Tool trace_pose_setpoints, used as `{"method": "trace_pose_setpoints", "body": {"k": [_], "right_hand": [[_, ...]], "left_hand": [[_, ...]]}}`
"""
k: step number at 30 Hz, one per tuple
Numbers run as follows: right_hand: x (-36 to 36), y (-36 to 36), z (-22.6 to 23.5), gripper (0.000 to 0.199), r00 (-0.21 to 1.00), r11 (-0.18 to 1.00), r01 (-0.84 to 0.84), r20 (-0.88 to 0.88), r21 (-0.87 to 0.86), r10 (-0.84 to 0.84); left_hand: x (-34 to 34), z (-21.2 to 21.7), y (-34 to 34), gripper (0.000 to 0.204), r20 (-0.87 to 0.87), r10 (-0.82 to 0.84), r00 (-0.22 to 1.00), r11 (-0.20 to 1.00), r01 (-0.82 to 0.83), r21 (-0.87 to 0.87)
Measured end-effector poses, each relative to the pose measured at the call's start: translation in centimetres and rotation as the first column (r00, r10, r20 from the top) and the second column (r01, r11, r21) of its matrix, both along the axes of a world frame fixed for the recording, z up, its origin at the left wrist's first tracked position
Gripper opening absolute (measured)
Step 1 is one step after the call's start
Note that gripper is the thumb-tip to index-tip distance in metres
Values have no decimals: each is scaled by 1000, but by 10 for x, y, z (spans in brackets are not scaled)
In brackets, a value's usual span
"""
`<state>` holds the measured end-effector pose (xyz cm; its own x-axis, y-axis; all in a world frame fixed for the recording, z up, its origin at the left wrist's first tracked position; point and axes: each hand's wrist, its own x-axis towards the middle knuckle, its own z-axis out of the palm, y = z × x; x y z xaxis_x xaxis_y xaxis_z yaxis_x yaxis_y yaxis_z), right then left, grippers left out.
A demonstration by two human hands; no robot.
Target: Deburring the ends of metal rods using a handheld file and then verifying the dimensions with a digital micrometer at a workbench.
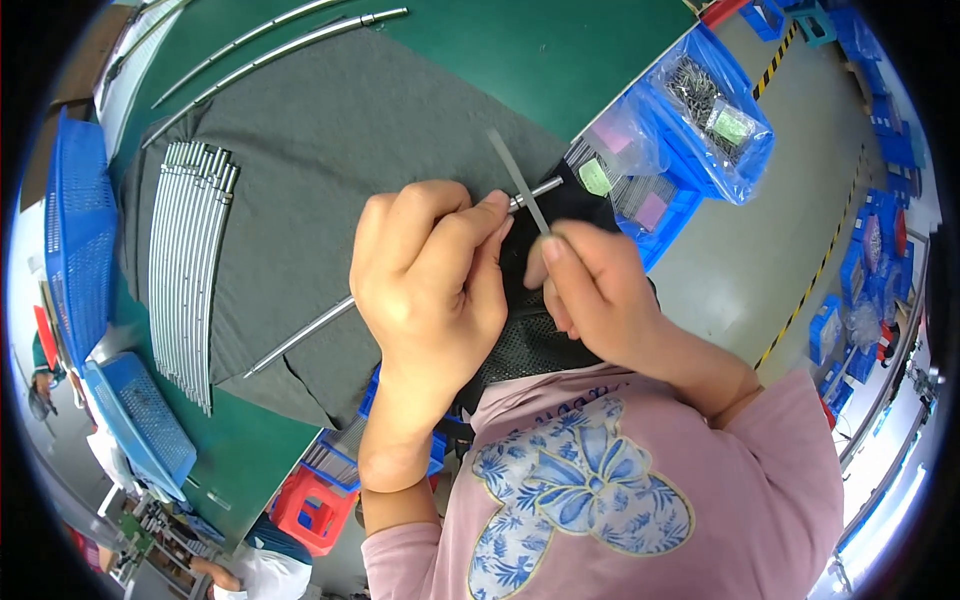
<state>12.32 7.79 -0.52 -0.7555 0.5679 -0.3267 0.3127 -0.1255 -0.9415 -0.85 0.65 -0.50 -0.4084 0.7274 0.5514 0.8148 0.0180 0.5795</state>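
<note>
My left hand [425,270] is closed around a slim silver metal rod [318,323], which slants from lower left to upper right above the grey cloth. A ringed end of the rod sticks out past my thumb and forefinger. In my right hand [598,290], thumb and fingers pinch a thin flat grey strip [513,168], which looks like a flat file. It crosses the rod near the ringed end; whether they touch I cannot tell. The strip and right fingers are slightly blurred. On the left, several similar metal rods [190,270] lie side by side on the cloth.
A grey cloth [330,130] covers much of the green table [480,50]. Two longer rods [290,45] lie at the far edge. Right of it stand blue bins [755,170] with small metal parts and bags. Blue baskets [140,420] line the left; a red stool [310,510] stands below.
</note>
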Motion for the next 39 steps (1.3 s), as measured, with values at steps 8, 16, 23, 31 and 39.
{"method": "trace_pose_setpoints", "body": {"k": [8,16,23,31,39], "right_hand": [[-2,4,6,23,999,996,32,5,-80,-32],[-3,2,1,23,999,996,15,-39,-93,-19],[2,-13,-17,18,995,997,59,-80,45,-55],[-10,-3,-26,16,989,985,26,-149,169,0],[-14,-2,-31,17,973,980,37,-229,196,9]], "left_hand": [[0,1,-1,16,16,6,1000,1000,-6,0],[-3,1,-2,16,2,-18,1000,1000,18,-2],[0,1,-2,16,16,-13,1000,999,13,-34],[-3,2,-1,17,-6,-22,1000,1000,22,-4],[-3,2,-3,16,-3,-27,1000,1000,27,-12]]}}
